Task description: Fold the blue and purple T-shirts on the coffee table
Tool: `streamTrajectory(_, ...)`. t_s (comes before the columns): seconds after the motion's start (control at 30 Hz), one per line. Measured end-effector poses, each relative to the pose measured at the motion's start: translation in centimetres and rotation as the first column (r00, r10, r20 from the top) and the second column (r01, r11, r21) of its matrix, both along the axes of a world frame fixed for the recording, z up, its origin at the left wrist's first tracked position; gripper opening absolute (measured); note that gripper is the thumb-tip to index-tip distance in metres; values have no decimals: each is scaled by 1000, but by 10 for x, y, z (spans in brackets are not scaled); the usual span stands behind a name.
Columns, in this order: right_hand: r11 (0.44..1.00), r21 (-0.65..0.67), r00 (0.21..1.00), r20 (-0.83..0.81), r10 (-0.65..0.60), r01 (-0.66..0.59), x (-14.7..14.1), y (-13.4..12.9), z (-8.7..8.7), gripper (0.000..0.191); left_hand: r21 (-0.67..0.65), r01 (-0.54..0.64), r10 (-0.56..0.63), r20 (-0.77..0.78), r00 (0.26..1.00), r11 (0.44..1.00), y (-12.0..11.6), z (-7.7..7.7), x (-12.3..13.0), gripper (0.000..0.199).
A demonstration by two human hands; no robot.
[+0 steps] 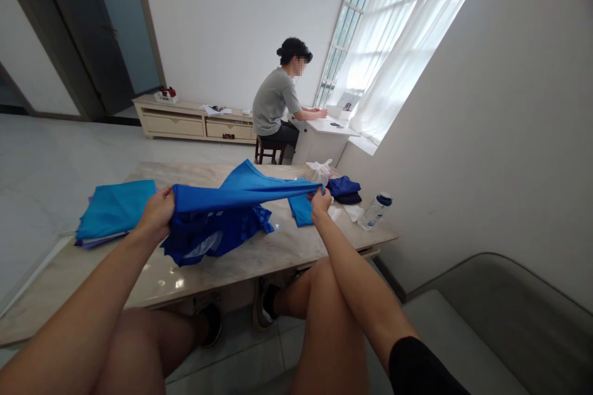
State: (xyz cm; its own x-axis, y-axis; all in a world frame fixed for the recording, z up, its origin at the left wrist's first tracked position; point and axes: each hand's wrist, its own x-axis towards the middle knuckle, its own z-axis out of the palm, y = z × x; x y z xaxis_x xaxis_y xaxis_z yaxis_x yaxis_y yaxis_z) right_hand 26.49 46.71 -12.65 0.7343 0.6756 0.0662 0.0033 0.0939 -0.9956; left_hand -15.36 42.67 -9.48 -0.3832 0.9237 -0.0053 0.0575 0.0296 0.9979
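My left hand (157, 216) and my right hand (321, 205) grip opposite ends of a bright blue garment (241, 197), pulling its fabric taut above the marble table (259, 259). Its darker, patterned lower part (208, 241) hangs in a bunch and rests on the tabletop. A folded stack of teal cloth (113, 213) lies to the left of my left hand. Just beyond my right hand are a teal cloth piece (301, 210) and a dark navy garment (345, 189).
A white plastic bag (319, 171) and a water bottle (374, 212) stand at the table's far right. Beyond, a seated person (275, 95) works at a white desk (324, 142). A low cream cabinet (194, 123) stands along the wall. My knees are below the table's near edge.
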Motion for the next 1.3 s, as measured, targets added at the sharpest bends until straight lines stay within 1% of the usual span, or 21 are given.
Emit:
streamTrajectory(0.07, 999, -50, 1000, 6, 18, -17, -1, 2, -6, 32, -133, 21, -39, -136, 990, 991, 1, -11, 1, 48)
streamTrajectory(0.13, 997, -76, 999, 39, 34, -30, 0, 2, -10, 28, -282, 105, -182, -261, 948, 953, 1, -21, 0, 54)
streamTrajectory(0.23, 995, -90, 989, 137, 51, -39, 7, -3, -12, 24, -389, 250, -376, -292, 880, 887, 0, -26, -1, 67)
streamTrajectory(0.37, 990, -106, 945, 303, 125, -97, 16, -14, -9, 17, -367, 372, -453, -166, 876, 853, -10, -12, 10, 80)
streamTrajectory(0.43, 975, -119, 907, 359, 219, -188, 11, -17, -7, 16, -374, 485, -562, -126, 817, 790, -21, 0, 22, 77)
streamTrajectory(0.5, 940, -135, 860, 379, 341, -313, -2, -20, -4, 17, -320, 606, -667, -126, 735, 728, -31, 11, 35, 69)
streamTrajectory(0.57, 843, -163, 748, 397, 532, -513, -21, -25, -2, 26, -211, 699, -724, -74, 685, 683, -37, 20, 47, 69)
streamTrajectory(0.6, 759, -181, 652, 412, 636, -626, -32, -28, 0, 34, -157, 725, -739, -57, 671, 671, -39, 24, 52, 69)
streamTrajectory(0.67, 548, -218, 418, 443, 793, -808, -56, -36, 3, 54, -54, 739, -741, -30, 671, 672, -40, 30, 58, 71)
streamTrajectory(0.73, 379, -233, 248, 448, 859, -895, -80, -44, 7, 74, 36, 719, -719, -9, 695, 694, -40, 33, 60, 73)
streamTrajectory(0.83, 205, -294, 77, 394, 916, -933, -112, -51, 9, 95, 166, 615, -619, -31, 785, 771, -38, 33, 62, 69)
streamTrajectory(0.9, 113, -417, -46, 353, 935, -902, -125, -51, 8, 83, 265, 483, -477, -89, 874, 835, -35, 30, 62, 59)
streamTrajectory(0.97, 70, -539, -145, 345, 927, -839, -131, -48, 7, 52, 341, 361, -327, -155, 932, 868, -31, 25, 59, 50)
streamTrajectory(1.0, 81, -574, -164, 363, 917, -815, -132, -45, 7, 36, 357, 327, -273, -193, 942, 875, -29, 22, 56, 47)
streamTrajectory(1.03, 124, -584, -150, 399, 904, -802, -130, -43, 8, 25, 354, 312, -238, -238, 942, 881, -27, 19, 53, 46)
streamTrajectory(1.07, 202, -572, -101, 453, 886, -795, -128, -40, 8, 22, 333, 314, -220, -291, 931, 889, -26, 16, 49, 45)
streamTrajectory(1.17, 518, -444, 169, 617, 768, -731, -117, -30, 9, 27, 217, 350, -212, -482, 850, 911, -25, 4, 41, 43)
streamTrajectory(1.2, 588, -411, 236, 644, 728, -697, -114, -28, 9, 28, 185, 366, -218, -537, 815, 912, -24, 1, 40, 41)
streamTrajectory(1.23, 623, -398, 269, 653, 708, -674, -111, -26, 8, 28, 166, 384, -227, -575, 786, 908, -24, -2, 40, 38)
streamTrajectory(1.27, 621, -406, 266, 649, 712, -671, -109, -26, 6, 28, 159, 406, -242, -592, 769, 900, -24, -3, 42, 36)
streamTrajectory(1.3, 579, -435, 227, 630, 743, -690, -109, -27, 3, 27, 163, 431, -265, -586, 766, 887, -24, -4, 44, 35)
